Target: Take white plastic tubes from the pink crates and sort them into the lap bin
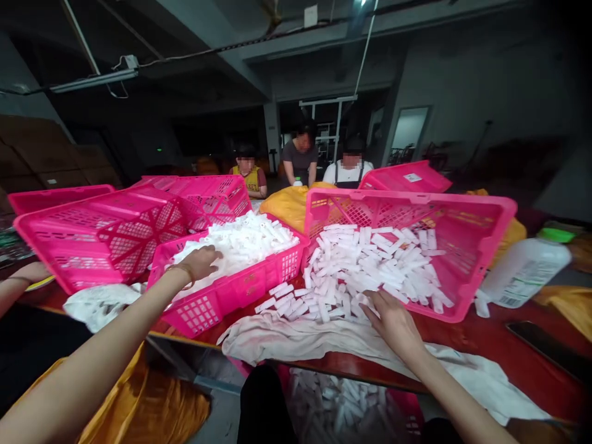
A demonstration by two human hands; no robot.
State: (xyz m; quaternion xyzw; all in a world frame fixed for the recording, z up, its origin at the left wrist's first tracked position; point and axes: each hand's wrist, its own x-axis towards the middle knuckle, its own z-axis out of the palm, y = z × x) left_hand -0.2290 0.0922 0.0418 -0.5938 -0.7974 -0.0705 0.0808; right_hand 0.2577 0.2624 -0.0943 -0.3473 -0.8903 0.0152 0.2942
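Head view, both arms reaching out over the table. Left hand palm-down on white plastic pieces, fingers loosely apart, not clamped, at the near corner of a tilted pink basket. Right hand with fingers spread, also not clamped, on pieces at the near edge of a larger pink basket. More pieces lying loose on a white cloth along the near side. Baskets touching or nearly so at centre, so little gap between them. Open room only on the red tabletop right of the cloth. Near table edge just past the cloth, with a lower basket of pieces below. Stacked pink baskets far left, white jug right. Co-worker's forearm at left edge, well apart from both hands.
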